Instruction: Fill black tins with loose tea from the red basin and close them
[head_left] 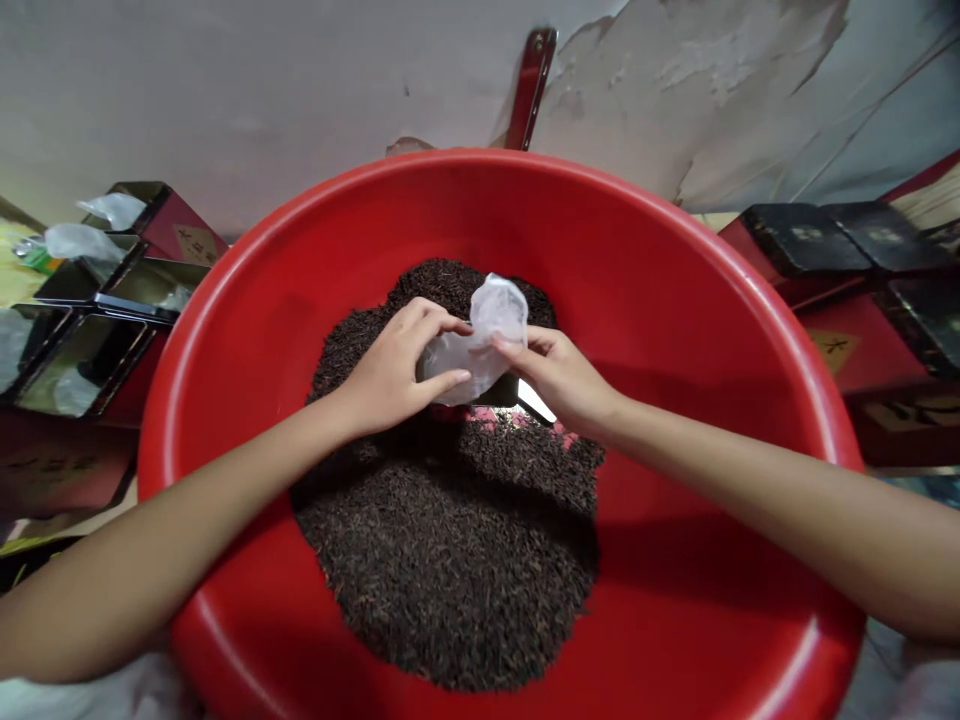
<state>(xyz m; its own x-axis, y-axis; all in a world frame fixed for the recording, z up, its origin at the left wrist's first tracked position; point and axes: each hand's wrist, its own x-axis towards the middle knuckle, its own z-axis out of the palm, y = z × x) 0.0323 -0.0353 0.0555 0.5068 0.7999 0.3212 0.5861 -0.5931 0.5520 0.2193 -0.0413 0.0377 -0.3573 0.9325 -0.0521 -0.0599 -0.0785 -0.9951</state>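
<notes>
Over a mound of dark loose tea leaves [457,570], a clear plastic bag [499,308] sits in the mouth of a dark-rimmed tin [501,394], its top bunched and standing up. My left hand [401,365] curves round the left side of the bag, thumb and fingers gripping it at the tin's rim. Thumb and fingers of my right hand [566,375] pinch the bag's gathered upper part from the right. Most of the tin is hidden below the bag and hands.
A large red plastic tub [660,270] surrounds the tea. Several open tins [105,350] with plastic bags stand at left. Closed black-lidded tins [806,240] are stacked at right. Behind the tub, a dark red strip [531,90] leans against the peeling wall [300,80].
</notes>
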